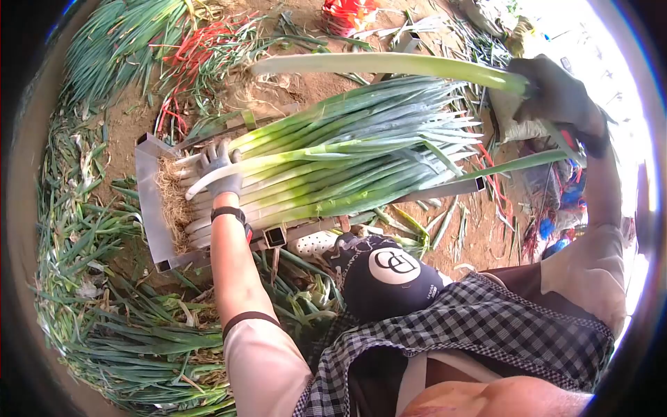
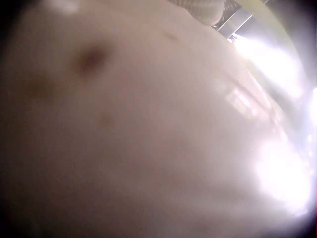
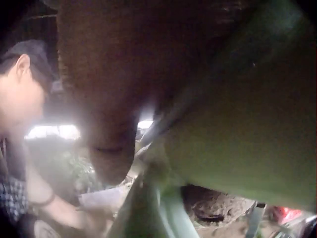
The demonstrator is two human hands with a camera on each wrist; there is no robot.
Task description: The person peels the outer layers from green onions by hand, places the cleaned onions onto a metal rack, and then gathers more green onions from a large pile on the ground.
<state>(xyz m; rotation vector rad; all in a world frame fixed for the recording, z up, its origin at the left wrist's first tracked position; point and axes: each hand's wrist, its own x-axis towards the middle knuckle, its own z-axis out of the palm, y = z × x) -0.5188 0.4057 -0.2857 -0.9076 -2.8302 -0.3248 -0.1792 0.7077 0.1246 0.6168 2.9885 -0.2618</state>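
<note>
Long green onions (image 1: 333,167) lie side by side in a metal frame (image 1: 154,208), their roots against its left end plate. The gloved left hand (image 1: 221,170) rests on the white stalks, beside one stalk lying slantwise on top. At the upper right, the gloved right hand (image 1: 556,94) grips a single onion (image 1: 389,64) by its green part, its white end pointing left above the pile. In the right wrist view, dark glove fingers (image 3: 111,158) and a large blurred green stalk (image 3: 237,148) fill much of the picture. Blurred skin covers most of the left wrist view.
Heaps of onions and leaves lie at the upper left (image 1: 114,48) and lower left (image 1: 153,347). Red ties (image 1: 198,52) are beside the upper heap, and a red bundle (image 1: 347,15) is at the top. A capped knee-side dark item (image 1: 389,274) sits below the frame.
</note>
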